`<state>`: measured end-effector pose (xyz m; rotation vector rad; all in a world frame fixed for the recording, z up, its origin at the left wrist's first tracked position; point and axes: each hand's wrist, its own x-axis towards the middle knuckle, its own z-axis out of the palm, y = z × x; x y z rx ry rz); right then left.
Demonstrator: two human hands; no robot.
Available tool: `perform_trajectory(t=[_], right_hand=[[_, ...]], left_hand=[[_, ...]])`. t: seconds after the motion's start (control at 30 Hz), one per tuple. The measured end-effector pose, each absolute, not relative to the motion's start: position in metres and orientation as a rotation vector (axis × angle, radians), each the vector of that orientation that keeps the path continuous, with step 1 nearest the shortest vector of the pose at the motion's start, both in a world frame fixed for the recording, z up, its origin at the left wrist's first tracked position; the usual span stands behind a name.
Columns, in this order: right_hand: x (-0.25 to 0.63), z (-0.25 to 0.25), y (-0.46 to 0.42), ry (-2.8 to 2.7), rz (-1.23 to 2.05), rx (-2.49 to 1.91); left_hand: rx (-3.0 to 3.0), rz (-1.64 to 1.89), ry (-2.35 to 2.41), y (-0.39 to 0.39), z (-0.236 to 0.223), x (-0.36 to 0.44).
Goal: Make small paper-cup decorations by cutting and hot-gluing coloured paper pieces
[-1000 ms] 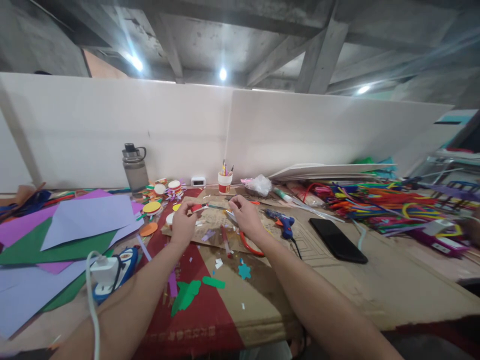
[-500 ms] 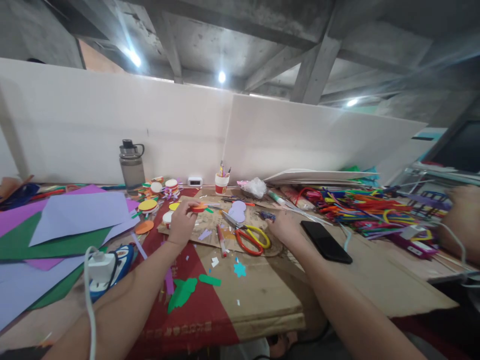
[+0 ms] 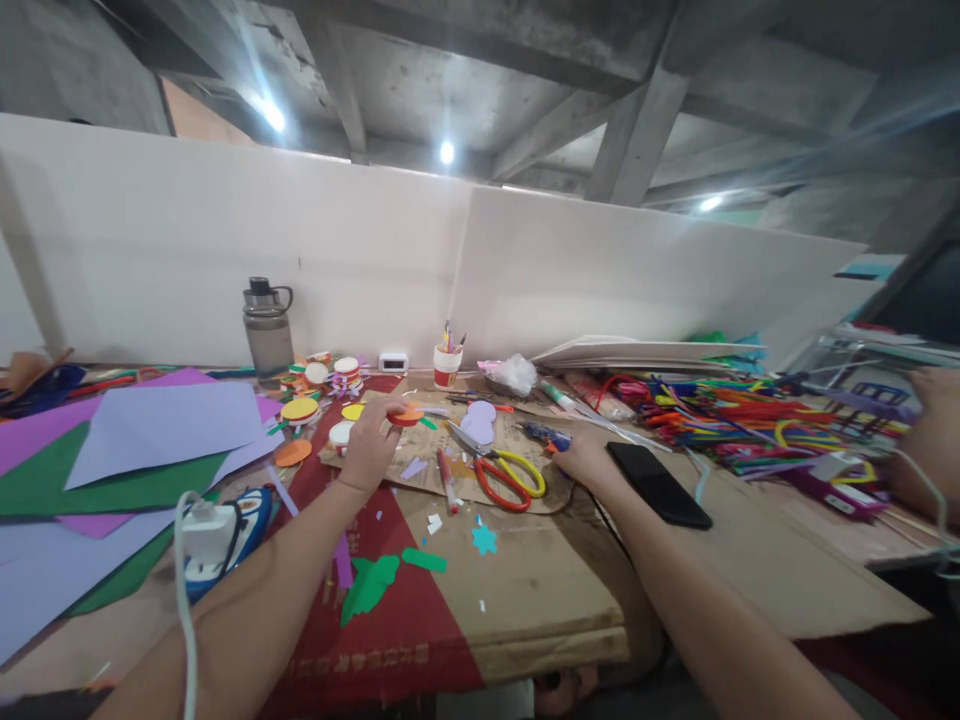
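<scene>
My left hand (image 3: 373, 445) pinches a small round orange-topped paper piece (image 3: 406, 416) with a red-and-white side. A green paper strip (image 3: 427, 424) sticks out beside it. My right hand (image 3: 585, 462) is closed round the rear of a dark blue glue gun (image 3: 541, 434), whose nozzle points left; my fingers partly hide its handle. Between the hands are scissors (image 3: 504, 482) with one red and one yellow handle loop, lying with blades apart. A lilac paper shape (image 3: 478, 422) lies by the blades, and a red pen (image 3: 448, 480) lies to their left.
Coloured paper sheets (image 3: 157, 425) cover the left side, near a power strip (image 3: 225, 540). A bottle (image 3: 268, 335) and a cup of pens (image 3: 448, 366) stand at the back. Right are a phone (image 3: 658, 484), pipe cleaners (image 3: 720, 420) and another person's arm (image 3: 926, 440).
My right hand has drawn back a little to the right on the glue gun, and more of the gun shows. My left hand still holds the orange-topped piece. The view has shifted slightly.
</scene>
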<state>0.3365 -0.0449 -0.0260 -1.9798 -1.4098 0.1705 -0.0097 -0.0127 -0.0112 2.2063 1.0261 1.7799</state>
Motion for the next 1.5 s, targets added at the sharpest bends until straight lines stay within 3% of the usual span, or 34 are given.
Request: perform_trajectory(t=[0.1,0.27,0.5,0.87,1.5], right_hand=[[0.341,-0.023,-0.041,-1.217,0.416,-1.927],[0.325,-0.007,-0.038,-1.113,0.43,-1.804],[0.235,0.035,-0.047,-1.342,0.688,-1.232],[0.211,-0.001,-0.068,-1.756,0.564,-1.134],[0.208,0.006,-0.074,-1.867,0.511,-1.223]], left_hand=[[2.18,1.767,1.051,-0.012,-0.011,-0.01],[2.182,1.75,1.025,-0.009,-0.013,-0.011],[2.177,1.795,1.135,-0.005,-0.019,-0.016],[2.368,1.744,1.169,-0.005,-0.019,-0.014],[2.415,1.796,1.172,-0.007,-0.017,-0.014]])
